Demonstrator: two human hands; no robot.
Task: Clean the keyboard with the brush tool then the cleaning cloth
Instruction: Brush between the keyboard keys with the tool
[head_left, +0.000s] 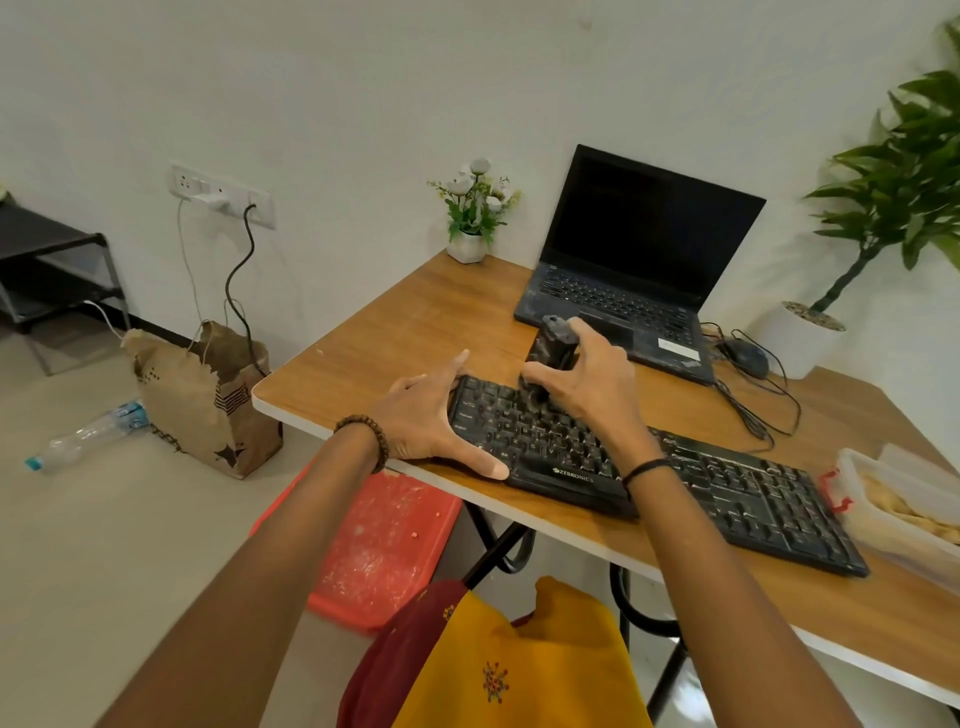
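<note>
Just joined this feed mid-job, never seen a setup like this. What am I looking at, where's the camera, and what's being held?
No machine here: a person works with bare hands. The one picture comes from a wide-angle camera on their head, looking forward and down, so both arms reach in from below. The left hand rests against the left end of the black keyboard. The right hand grips a dark brush tool, its lower end on the keys. The wooden table also holds an open laptop, a mouse, a small flower pot and a clear plastic container. I cannot pick out a cleaning cloth.
</note>
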